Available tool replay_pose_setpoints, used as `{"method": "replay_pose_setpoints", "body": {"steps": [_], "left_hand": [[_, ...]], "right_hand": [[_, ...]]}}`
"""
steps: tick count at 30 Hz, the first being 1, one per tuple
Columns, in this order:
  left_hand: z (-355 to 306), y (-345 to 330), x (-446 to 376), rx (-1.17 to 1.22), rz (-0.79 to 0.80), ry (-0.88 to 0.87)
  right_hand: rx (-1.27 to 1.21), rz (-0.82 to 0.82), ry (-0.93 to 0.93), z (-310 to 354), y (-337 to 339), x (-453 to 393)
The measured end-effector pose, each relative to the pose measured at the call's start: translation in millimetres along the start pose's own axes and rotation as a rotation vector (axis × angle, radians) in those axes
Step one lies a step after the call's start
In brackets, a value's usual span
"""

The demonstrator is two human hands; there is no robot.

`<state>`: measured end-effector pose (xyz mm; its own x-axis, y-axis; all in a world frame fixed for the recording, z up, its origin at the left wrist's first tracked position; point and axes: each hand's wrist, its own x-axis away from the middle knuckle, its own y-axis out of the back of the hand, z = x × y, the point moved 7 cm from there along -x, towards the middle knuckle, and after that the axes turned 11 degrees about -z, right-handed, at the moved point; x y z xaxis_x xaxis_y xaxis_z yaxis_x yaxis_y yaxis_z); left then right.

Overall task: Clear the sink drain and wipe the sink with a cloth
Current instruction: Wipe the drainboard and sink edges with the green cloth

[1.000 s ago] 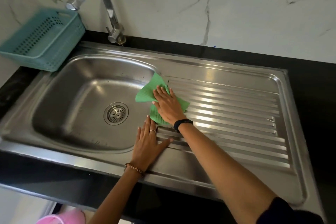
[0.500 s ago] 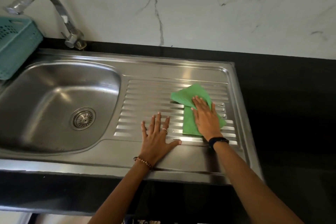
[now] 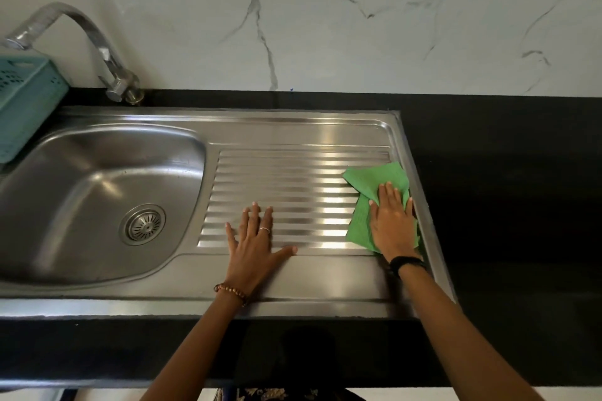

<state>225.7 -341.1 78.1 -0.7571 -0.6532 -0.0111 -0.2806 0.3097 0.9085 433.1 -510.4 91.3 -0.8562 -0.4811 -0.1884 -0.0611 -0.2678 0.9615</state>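
- Basket point(image 3: 22, 101): teal, perforated plastic, at the far left edge of the view, beside the basin and partly cut off by the frame.
- Faucet point(image 3: 97, 49): chrome, curved spout, mounted at the rear left of the sink point(image 3: 293, 127), against the marble-patterned wall point(image 3: 325, 10).
- Basin: stainless steel, on the left of the sink. The drain point(image 3: 142, 224) sits in its floor, with a slotted round strainer in place.
- Left hand point(image 3: 254, 244): fully open, fingers straight and slightly spread, thumb out to the right. The palm lies flat on the near left part of the ribbed drainboard point(image 3: 293, 185). It holds nothing. A ring is on one finger and a beaded bracelet on the wrist.
- Cloth point(image 3: 374, 185): green, crumpled, lying on the right end of the drainboard, touching the raised right rim of the sink.
- Right hand point(image 3: 392, 225): open, fingers straight and close together, pressing flat on the cloth. A dark band is on the wrist.
- Bench point(image 3: 505, 205): black surface surrounding the sink at right, front and rear.
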Motion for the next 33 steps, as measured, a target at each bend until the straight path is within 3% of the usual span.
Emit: {"method": "replay_pose_setpoints", "body": {"steps": [8,16,23,27,33], "left_hand": [[76,32,1,-0.05,-0.053,0.188],[114,43,19,0.059,-0.075,0.29],[114,45,21,-0.017,-0.093,0.272],[114,46,22,-0.053,-0.099,0.266],[103,46,33,-0.074,-0.095,0.252]], "right_hand": [[-0.221,-0.033,-0.011,51,-7,-6],[-0.198,0.063,0.346,212,-46,10],[-0.201,0.202,0.662,326,-67,22],[-0.251,0.286,0.832,339,-70,47],[-0.291,0.218,0.696,288,-55,49]]}}
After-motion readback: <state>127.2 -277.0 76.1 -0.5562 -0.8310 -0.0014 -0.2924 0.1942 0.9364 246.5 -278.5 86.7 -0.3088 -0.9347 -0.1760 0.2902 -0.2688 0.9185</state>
